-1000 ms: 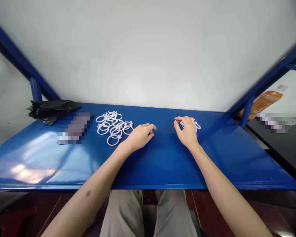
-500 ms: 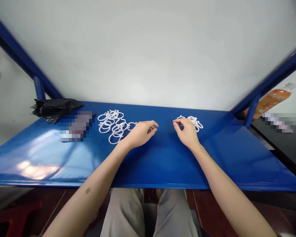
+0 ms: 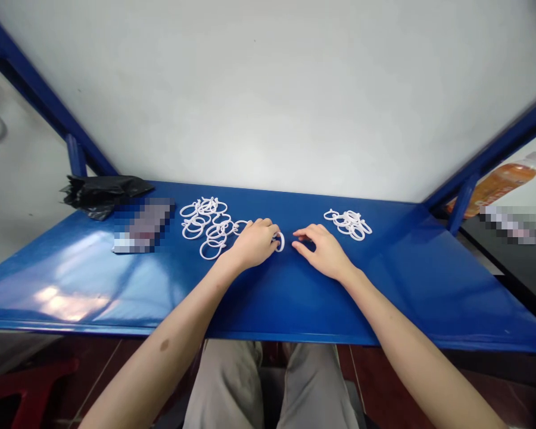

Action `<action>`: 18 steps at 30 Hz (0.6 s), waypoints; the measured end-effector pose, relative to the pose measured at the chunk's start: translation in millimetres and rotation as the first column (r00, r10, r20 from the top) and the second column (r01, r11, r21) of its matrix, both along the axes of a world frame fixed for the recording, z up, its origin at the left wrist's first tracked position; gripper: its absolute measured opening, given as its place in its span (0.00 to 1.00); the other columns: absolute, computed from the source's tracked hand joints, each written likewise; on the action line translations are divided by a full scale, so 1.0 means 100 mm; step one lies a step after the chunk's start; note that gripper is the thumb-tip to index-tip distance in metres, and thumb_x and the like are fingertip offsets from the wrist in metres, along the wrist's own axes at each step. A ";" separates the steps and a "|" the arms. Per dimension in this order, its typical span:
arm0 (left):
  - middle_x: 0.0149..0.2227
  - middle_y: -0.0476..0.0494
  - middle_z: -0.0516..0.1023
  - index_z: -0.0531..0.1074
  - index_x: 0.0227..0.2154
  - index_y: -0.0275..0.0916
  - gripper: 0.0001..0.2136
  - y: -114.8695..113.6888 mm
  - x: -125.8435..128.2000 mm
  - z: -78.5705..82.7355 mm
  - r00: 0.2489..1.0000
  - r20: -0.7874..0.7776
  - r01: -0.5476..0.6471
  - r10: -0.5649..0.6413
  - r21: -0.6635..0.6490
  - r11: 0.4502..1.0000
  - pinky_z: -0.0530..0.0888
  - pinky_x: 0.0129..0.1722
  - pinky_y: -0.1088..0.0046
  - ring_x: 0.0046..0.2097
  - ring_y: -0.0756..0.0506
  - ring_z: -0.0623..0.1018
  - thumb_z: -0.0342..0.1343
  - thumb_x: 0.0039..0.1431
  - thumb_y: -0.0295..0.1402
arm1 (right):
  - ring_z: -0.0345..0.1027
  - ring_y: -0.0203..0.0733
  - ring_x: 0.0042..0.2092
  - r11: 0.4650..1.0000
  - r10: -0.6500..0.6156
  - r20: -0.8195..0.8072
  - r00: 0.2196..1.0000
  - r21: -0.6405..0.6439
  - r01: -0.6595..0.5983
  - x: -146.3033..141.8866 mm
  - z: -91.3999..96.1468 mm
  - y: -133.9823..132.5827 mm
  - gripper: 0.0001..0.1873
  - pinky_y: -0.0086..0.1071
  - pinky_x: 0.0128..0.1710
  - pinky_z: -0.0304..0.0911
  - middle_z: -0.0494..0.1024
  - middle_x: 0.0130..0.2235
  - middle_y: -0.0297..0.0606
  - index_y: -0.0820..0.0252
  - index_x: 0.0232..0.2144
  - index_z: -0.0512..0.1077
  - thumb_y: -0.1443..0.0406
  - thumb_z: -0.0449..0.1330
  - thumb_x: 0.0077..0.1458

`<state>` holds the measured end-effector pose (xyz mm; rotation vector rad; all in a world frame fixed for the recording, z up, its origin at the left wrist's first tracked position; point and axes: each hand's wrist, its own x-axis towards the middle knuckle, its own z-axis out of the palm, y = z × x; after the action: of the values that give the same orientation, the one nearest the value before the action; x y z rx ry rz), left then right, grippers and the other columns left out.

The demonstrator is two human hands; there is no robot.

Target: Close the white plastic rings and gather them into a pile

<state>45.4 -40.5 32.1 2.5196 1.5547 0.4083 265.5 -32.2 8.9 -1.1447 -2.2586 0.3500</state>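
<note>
white rings point(image 3: 215, 231) lie in two piles on the blue bench point(image 3: 268, 310), with one more lifted between them. farthest left, a crumpled black plastic bag point(image 3: 105, 192) sits toward the back, and beside it is a flat object point(image 3: 145, 221) blurred into blocks, its markings unreadable. next comes the larger pile, its rings overlapping. just right of it the left hand point(image 3: 261, 241) pinches a single ring point(image 3: 281, 242) at its fingertips. the right hand point(image 3: 320, 247) faces it, thumb and fingers moderately parted with nothing between them, near that ring but apart. behind and right is the smaller pile point(image 3: 351, 225). at far right, a bottle point(image 3: 498, 185) shows an orange label with pale lettering too blurred to read.
</note>
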 end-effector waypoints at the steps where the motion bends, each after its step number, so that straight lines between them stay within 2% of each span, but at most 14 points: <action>1: 0.43 0.39 0.78 0.77 0.40 0.39 0.10 0.00 0.00 0.01 1.000 0.013 0.011 -0.011 -0.013 1.000 0.72 0.51 0.59 0.47 0.39 0.77 0.51 0.63 0.25 | 0.70 0.48 0.46 1.000 0.008 0.001 1.000 0.002 -0.008 -0.02 -0.01 -0.01 0.13 0.45 0.48 0.68 0.79 0.42 0.40 0.54 0.48 0.75 0.57 0.59 0.64; 5: 0.41 0.42 0.77 0.75 0.39 0.40 0.10 -0.02 0.07 0.04 0.991 0.117 0.061 -0.058 -0.023 0.998 0.73 0.46 0.65 0.45 0.42 0.78 0.49 0.62 0.23 | 0.73 0.46 0.45 0.999 0.015 -0.101 0.995 -0.040 -0.020 -0.08 0.00 -0.06 0.13 0.43 0.46 0.70 0.80 0.44 0.39 0.53 0.50 0.72 0.58 0.59 0.64; 10: 0.39 0.43 0.77 0.71 0.40 0.39 0.06 -0.07 0.16 0.05 0.985 0.164 0.050 -0.046 -0.019 0.999 0.72 0.41 0.67 0.41 0.42 0.78 0.54 0.62 0.26 | 0.73 0.39 0.32 0.986 0.032 -0.237 0.971 -0.154 -0.071 -0.11 0.07 -0.12 0.12 0.35 0.34 0.70 0.80 0.36 0.34 0.52 0.44 0.72 0.54 0.61 0.63; 14: 0.38 0.46 0.77 0.70 0.41 0.40 0.05 -0.06 0.15 0.02 0.963 0.266 0.036 -0.036 0.006 0.999 0.71 0.40 0.69 0.40 0.45 0.78 0.56 0.62 0.28 | 0.73 0.39 0.32 0.988 0.029 -0.270 0.962 -0.139 -0.069 -0.11 0.06 -0.11 0.09 0.34 0.34 0.71 0.80 0.35 0.34 0.52 0.43 0.73 0.57 0.61 0.62; 18: 0.41 0.46 0.79 0.71 0.46 0.41 0.10 -0.04 0.13 0.01 0.905 0.424 0.013 -0.012 0.000 1.000 0.72 0.38 0.71 0.38 0.47 0.77 0.58 0.63 0.35 | 0.76 0.41 0.35 0.997 -0.015 -0.350 0.937 -0.079 -0.013 -0.10 0.06 -0.10 0.09 0.35 0.37 0.72 0.81 0.35 0.34 0.53 0.43 0.74 0.57 0.60 0.63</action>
<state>58.5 -44.3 32.7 2.2327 1.3615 0.8843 255.8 -41.8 14.4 -1.0291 -1.9449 0.5995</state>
